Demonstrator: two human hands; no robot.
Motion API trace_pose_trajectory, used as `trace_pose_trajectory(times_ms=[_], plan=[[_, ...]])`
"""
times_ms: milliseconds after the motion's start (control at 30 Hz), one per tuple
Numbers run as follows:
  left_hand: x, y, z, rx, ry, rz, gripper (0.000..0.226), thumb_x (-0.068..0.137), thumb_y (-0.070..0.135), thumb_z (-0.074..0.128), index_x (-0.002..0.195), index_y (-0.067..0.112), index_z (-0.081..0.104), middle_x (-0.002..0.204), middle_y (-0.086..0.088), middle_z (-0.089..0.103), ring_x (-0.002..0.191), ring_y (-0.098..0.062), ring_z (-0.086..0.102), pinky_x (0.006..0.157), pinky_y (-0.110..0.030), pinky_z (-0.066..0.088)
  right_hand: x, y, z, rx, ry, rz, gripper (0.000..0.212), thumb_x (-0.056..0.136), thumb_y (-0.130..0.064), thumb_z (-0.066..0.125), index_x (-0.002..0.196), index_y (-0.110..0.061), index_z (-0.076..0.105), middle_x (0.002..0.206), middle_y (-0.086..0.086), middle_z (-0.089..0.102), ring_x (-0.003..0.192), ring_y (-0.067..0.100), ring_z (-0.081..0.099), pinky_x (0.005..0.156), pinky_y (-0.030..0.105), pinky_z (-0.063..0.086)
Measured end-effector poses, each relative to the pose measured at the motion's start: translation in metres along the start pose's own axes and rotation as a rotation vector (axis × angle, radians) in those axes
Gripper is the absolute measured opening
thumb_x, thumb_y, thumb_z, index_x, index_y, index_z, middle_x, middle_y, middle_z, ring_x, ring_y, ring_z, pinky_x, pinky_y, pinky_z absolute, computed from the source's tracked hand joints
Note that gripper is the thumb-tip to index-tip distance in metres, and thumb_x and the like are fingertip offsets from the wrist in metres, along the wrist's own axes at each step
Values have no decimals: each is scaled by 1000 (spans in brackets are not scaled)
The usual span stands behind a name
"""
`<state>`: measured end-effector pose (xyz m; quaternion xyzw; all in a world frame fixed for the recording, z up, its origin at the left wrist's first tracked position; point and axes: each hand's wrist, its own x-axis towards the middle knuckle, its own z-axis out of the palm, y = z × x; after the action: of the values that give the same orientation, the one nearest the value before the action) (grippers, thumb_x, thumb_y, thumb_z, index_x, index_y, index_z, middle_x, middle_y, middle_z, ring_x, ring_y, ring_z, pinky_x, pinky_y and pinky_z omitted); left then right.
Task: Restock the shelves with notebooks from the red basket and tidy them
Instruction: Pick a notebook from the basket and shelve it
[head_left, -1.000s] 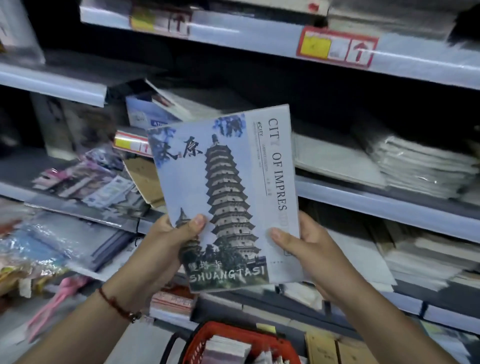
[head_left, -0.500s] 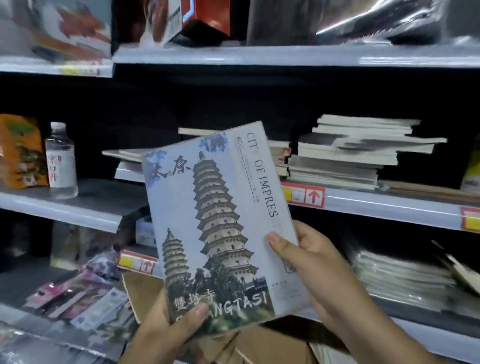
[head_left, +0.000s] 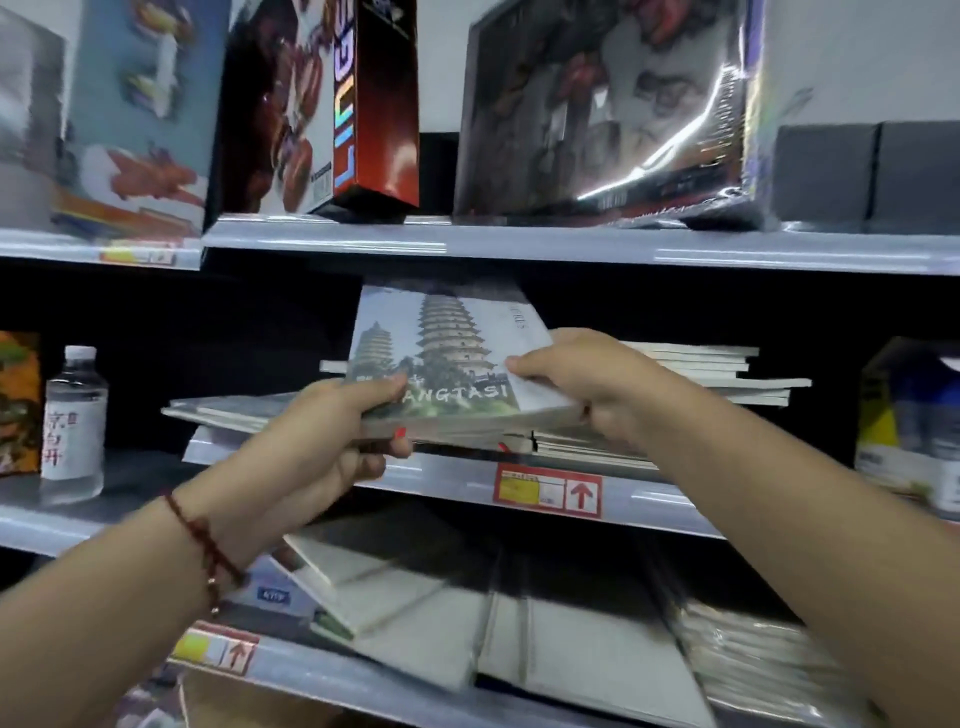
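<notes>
A pagoda-cover notebook (head_left: 447, 353) lies nearly flat, tilted up at its far edge, above the notebook stacks on the middle shelf (head_left: 649, 499). My left hand (head_left: 337, 431) grips its near left corner, thumb on the cover. My right hand (head_left: 587, 384) pinches its near right edge. A low spread stack of notebooks (head_left: 234, 410) lies to the left under it, and a taller stack (head_left: 727, 374) sits to the right behind my right hand. The red basket is out of view.
A water bottle (head_left: 72, 421) stands on the left shelf. Big toy boxes (head_left: 322, 104) fill the top shelf above. A blue and yellow box (head_left: 909, 415) sits at the right. More notebooks (head_left: 415, 597) lie askew on the lower shelf.
The view has risen to the middle shelf. Both hands have lifted the pagoda notebook from upright before me to nearly flat over the shelf's stacks.
</notes>
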<state>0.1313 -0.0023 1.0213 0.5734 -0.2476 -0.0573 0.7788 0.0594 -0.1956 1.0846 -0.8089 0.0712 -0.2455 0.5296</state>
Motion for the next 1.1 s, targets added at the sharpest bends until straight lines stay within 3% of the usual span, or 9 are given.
trace_pose_trajectory(times_ms=[133,233,400,533,667,733,833,933,1100], plan=[[43,31,13,-5,-14,-105,12,100,21,55,93,11,57,60,-5,57,38,-6,50,29,-14,31,31,-14,-8,27,88,96,33,81,-24,80,105,-5,68,116,13,69,103,29,67,92,46,56],[66,41,14,11,-17,-179,14,103,20,48,97,8,53,53,-7,62,36,-6,50,29,-13,33,42,-21,-13,168,97,202,13,86,-12,75,91,-5,65,107,12,64,84,22,68,68,32,62],[91,46,16,81,21,-129,20,103,27,46,99,10,53,87,-14,66,36,-7,50,30,-13,33,54,-25,-10,338,48,205,14,84,-3,73,97,-5,67,116,13,61,99,25,65,62,36,61],[106,43,6,268,41,-77,29,99,43,56,92,15,54,69,-5,60,37,-6,45,31,-14,31,52,-13,-2,29,-64,35,24,80,-3,77,102,-12,71,115,8,63,105,22,63,90,36,58],[111,27,-9,728,20,26,50,101,57,41,101,11,60,59,-2,43,43,-11,35,38,-19,27,50,8,4,-733,-28,-220,37,90,-20,70,126,-27,64,106,-4,65,92,16,66,73,27,56],[110,23,-12,941,15,144,59,99,64,34,110,14,64,64,-5,46,48,-16,37,43,-23,33,52,14,9,-956,43,-301,34,95,-26,62,129,-32,62,110,-4,67,93,16,64,81,32,55],[108,24,-13,1049,10,229,65,99,64,30,124,15,64,67,-3,52,52,-16,43,57,-30,47,55,18,11,-980,47,-298,32,97,-26,58,127,-34,62,110,-2,68,95,17,64,88,39,56],[107,23,-16,1039,-8,235,67,99,64,28,120,11,65,66,-4,51,51,-15,42,50,-25,36,51,18,9,-992,18,-286,38,98,-28,57,136,-34,56,119,-3,66,101,18,63,89,36,54],[94,2,-21,863,151,316,55,100,63,30,116,13,47,80,-7,61,64,-20,57,58,-31,43,33,24,11,-1097,116,-326,46,96,-30,57,141,-22,47,131,4,56,106,24,60,88,39,54]])
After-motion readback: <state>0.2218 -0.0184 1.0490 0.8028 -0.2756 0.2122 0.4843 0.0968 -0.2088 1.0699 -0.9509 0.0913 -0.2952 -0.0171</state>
